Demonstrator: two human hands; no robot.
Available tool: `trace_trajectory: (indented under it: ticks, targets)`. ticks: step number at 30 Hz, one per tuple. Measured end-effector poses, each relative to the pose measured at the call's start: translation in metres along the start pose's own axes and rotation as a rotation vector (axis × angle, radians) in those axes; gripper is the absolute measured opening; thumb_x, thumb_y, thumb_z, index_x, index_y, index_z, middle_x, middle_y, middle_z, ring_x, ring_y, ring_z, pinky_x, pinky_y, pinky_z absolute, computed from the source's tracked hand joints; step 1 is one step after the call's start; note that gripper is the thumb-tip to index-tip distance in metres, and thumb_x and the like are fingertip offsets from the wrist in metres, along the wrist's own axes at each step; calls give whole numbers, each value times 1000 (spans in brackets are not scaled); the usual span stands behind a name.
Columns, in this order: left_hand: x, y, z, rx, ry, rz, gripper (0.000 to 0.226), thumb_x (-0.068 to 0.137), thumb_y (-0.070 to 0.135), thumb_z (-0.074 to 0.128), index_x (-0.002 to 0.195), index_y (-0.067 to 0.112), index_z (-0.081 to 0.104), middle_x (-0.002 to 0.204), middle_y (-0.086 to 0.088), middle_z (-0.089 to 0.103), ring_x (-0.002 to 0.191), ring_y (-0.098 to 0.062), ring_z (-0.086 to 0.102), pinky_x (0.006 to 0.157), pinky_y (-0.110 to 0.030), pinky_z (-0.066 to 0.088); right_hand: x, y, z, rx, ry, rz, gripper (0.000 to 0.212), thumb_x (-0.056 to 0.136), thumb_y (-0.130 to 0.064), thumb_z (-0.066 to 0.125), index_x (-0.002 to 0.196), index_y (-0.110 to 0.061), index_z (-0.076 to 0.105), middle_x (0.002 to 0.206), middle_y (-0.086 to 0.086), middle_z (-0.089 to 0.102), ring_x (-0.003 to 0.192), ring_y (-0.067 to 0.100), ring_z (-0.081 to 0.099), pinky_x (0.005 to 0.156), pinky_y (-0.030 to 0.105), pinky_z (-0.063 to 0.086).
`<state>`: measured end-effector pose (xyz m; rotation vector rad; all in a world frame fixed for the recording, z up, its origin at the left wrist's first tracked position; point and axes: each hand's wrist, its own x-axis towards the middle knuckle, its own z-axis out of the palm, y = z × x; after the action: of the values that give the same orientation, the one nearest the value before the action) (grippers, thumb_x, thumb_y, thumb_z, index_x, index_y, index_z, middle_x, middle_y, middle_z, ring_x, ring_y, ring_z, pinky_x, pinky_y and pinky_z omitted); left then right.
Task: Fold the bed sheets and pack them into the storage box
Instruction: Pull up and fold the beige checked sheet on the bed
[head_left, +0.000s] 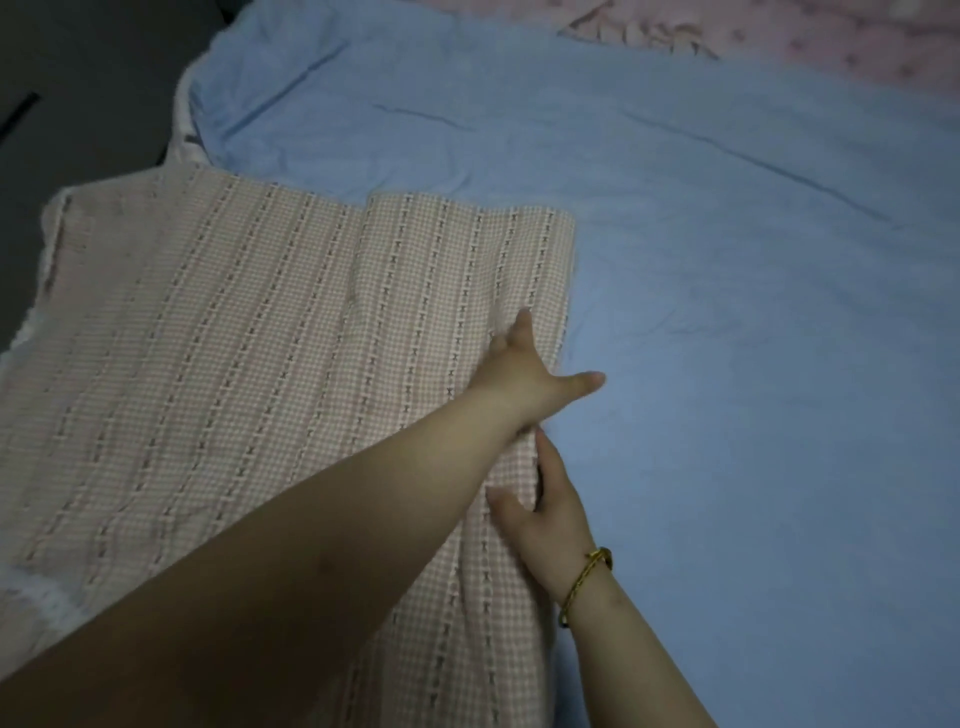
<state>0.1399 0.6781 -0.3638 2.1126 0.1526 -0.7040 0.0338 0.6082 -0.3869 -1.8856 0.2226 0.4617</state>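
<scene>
**Both hands on the right edge of the folded checked sheet**

The left forearm enters from the lower left corner, where the picture cuts it off, and it hides part of the checked sheet (234, 338) beneath it. The right hand (550, 512), a gold bracelet (587, 579) on its wrist, lies at the sheet's right edge. Its thumb rests on the cloth and one finger (545, 452) runs straight along the edge, while its other fingers are hidden behind the hand.

Just beyond it, the left hand (524, 374) rests palm down on the same edge. Its fingers (522, 325) are stretched flat on the cloth, and the thumb is spread wide over the blue sheet (727, 338).

The pink-and-white checked sheet lies folded into a long panel, with a fold line running along its middle. Its near end runs out of view at the bottom. At its left side there is a white fringe (41, 597), too blurred to name.

The blue sheet is spread beneath and to the right, creased, reaching the far edge. At the far right is a strip of pink patterned cloth (831, 36), blurred and cut off. At the far left is the dark floor (78, 78).
</scene>
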Motion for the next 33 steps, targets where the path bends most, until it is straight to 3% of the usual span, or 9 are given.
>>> trace_trajectory:
  ticks: [4, 7, 11, 16, 21, 26, 28, 30, 33]
  targets:
    - [11, 1, -20, 225, 85, -17, 88, 91, 12, 52, 147, 26, -14, 157, -9, 1, 138, -29, 26, 109, -34, 28, -12, -21, 14, -57, -130, -104, 81, 86, -13, 60, 139, -44, 8, 137, -25, 28, 123, -8, 33, 97, 3, 32]
    - [9, -29, -57, 90, 122, 68, 72, 95, 14, 47, 149, 24, 0, 151, -8, 26, 134, -27, 35, 105, -26, 29, -31, -26, 29, -199, -251, -50, 87, 80, -28, 62, 124, -56, -8, 142, -25, 18, 129, -2, 32, 106, 17, 31]
    - [-21, -62, -108, -88, 161, 248, 57, 95, 16, 46, 147, 18, 21, 149, -1, 32, 135, -17, 33, 95, -8, 21, -50, -44, 69, -375, -250, -14, 84, 82, -38, 46, 142, -38, -12, 149, -20, 21, 129, 4, 39, 94, 9, 32]
    - [-68, -103, -204, -281, 206, 345, 63, 89, -1, 54, 143, 12, 27, 134, 1, 43, 123, -13, 42, 88, -8, 30, -57, -108, 159, -504, -276, -150, 81, 74, -42, 28, 144, -29, -11, 152, -19, 14, 134, 6, 32, 93, 2, 20]
    - [-96, -173, -312, -347, 299, 223, 67, 88, 1, 56, 144, 20, 27, 120, 7, 46, 110, -10, 47, 88, -17, 34, -51, -163, 258, -436, -316, -242, 73, 94, -25, 44, 145, -31, -7, 152, -19, 13, 136, 7, 28, 97, 2, 16]
    - [-90, -256, -360, -293, 377, -22, 66, 92, 1, 47, 148, 19, 17, 139, -4, 40, 118, -14, 43, 95, -20, 33, -27, -164, 356, -381, -545, -226, 74, 92, -25, 50, 149, -23, 2, 156, -8, 5, 141, 10, 19, 112, 14, 14]
    - [-86, -294, -355, -154, 375, -197, 66, 93, 15, 50, 148, 18, 15, 148, -7, 30, 131, -21, 36, 105, -25, 29, -19, -147, 378, -407, -583, -242, 66, 91, -19, 53, 147, -15, 19, 153, 1, 24, 136, 13, 29, 112, 17, 22]
    - [-85, -317, -338, -35, 348, -233, 66, 91, 23, 52, 148, 14, 19, 152, -12, 23, 137, -26, 29, 110, -28, 24, -10, -126, 372, -402, -227, -372, 45, 83, -13, 52, 128, -7, 49, 125, 12, 58, 114, 16, 49, 100, 18, 39]
    - [-95, -320, -306, 54, 336, -178, 61, 93, 27, 51, 146, 15, 24, 156, -8, 13, 143, -22, 15, 115, -26, 12, 3, -100, 333, -347, 370, -369, 35, 72, -22, 45, 96, -6, 65, 97, 17, 68, 97, 21, 56, 95, 12, 30]
